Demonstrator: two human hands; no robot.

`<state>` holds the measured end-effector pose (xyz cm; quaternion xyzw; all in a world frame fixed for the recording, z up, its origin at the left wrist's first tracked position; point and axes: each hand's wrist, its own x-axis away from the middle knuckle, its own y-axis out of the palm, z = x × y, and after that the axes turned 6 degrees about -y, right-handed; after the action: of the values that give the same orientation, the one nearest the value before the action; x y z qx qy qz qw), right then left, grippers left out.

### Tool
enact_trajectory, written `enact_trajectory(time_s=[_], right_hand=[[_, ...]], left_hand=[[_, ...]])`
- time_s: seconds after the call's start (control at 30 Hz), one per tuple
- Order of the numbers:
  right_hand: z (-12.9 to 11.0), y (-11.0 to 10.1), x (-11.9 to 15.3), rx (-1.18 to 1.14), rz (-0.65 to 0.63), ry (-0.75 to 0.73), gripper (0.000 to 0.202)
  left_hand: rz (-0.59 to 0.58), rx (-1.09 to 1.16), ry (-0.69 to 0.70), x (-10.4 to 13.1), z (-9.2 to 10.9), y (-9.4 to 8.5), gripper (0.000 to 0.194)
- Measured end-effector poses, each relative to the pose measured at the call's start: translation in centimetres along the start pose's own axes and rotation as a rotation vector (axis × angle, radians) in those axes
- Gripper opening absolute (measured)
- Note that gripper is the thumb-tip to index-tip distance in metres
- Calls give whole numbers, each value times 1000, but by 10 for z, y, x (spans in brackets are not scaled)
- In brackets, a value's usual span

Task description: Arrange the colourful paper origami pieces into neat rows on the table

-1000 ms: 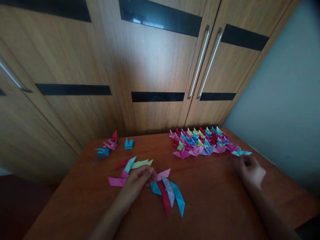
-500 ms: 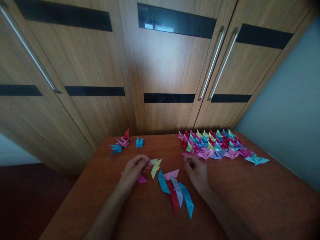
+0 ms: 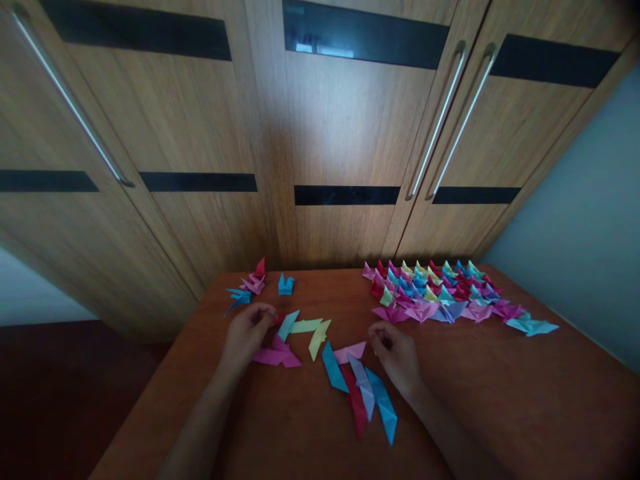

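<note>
My left hand (image 3: 247, 337) has its fingers curled together, the tips at a small red folded paper (image 3: 280, 320). Whether they grip it, I cannot tell. Under and beside this hand lies magenta folded paper (image 3: 277, 355). To its right are a teal strip (image 3: 289, 325), a pale green strip (image 3: 306, 326) and a yellow folded piece (image 3: 319, 340). My right hand (image 3: 397, 357) is closed in a loose pinch, with nothing visible in it. Nearest to it is a pink folded piece (image 3: 350, 352), above blue (image 3: 383, 403), lavender (image 3: 363, 387) and red (image 3: 356, 403) strips.
Rows of colourful folded paper pieces (image 3: 435, 290) stand at the table's back right. At the back left are a blue paper crane (image 3: 286, 285) and several pink, red and blue ones (image 3: 253, 283). A wooden wardrobe (image 3: 350, 127) rises behind the table (image 3: 500, 393).
My left hand has drawn back to the left, uncovering the teal strip and red paper. My right hand has shifted slightly down, off the rows. The view has turned slightly left.
</note>
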<state>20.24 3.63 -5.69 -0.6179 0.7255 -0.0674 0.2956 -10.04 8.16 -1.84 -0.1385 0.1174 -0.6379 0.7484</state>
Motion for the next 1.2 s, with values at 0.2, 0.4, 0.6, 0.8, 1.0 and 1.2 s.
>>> enact_trajectory(time_s=[0.2,0.4,0.6,0.8,1.0,1.2], right_hand=[[-1,-2,0,-16,-72,0,22],[-3,-3,-1,-20,-85,3,22],[0,-4,-1,-8,-70,2,21],[-4,-6,-1,-7,-66,11,25],[-3,-6,-1,-2,-65,15,26],[-2,-5,-1,-7,-63,-6,26]], left_hand=[[-43,-109,20,4,-1,6,22],[-48,-214,33,9,4,15,21],[176,-343,26,2,7,-28,20],[507,-507,-109,-5,-5,-72,27],[473,-595,-114,-12,-16,-71,38],[369,-664,-52,-16,-25,-62,35]])
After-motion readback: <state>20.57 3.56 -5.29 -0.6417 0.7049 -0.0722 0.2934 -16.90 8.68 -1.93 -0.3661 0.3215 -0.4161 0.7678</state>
